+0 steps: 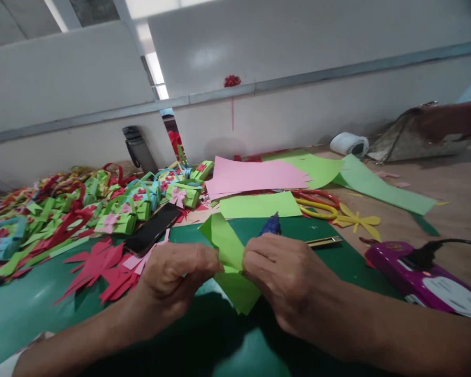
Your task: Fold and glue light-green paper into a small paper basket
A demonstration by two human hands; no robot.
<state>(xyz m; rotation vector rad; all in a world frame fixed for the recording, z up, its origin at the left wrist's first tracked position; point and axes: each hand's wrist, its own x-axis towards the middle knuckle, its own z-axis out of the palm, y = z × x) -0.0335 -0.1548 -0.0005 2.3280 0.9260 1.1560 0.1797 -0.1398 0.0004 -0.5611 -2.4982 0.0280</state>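
Observation:
A folded piece of light green paper is held up above the green mat in the middle. My left hand pinches its left edge, fingers closed. My right hand grips the right edge, its fingers pressed together. One corner of the paper points up and to the left, another part hangs down between the hands. Just behind my right hand lies a blue glue gun, mostly hidden, beside a cutter knife.
Small paper bags are heaped at the left, near a black phone and red paper cutouts. Pink sheets, yellow-handled scissors and a bottle stand or lie behind. A purple power strip is at right.

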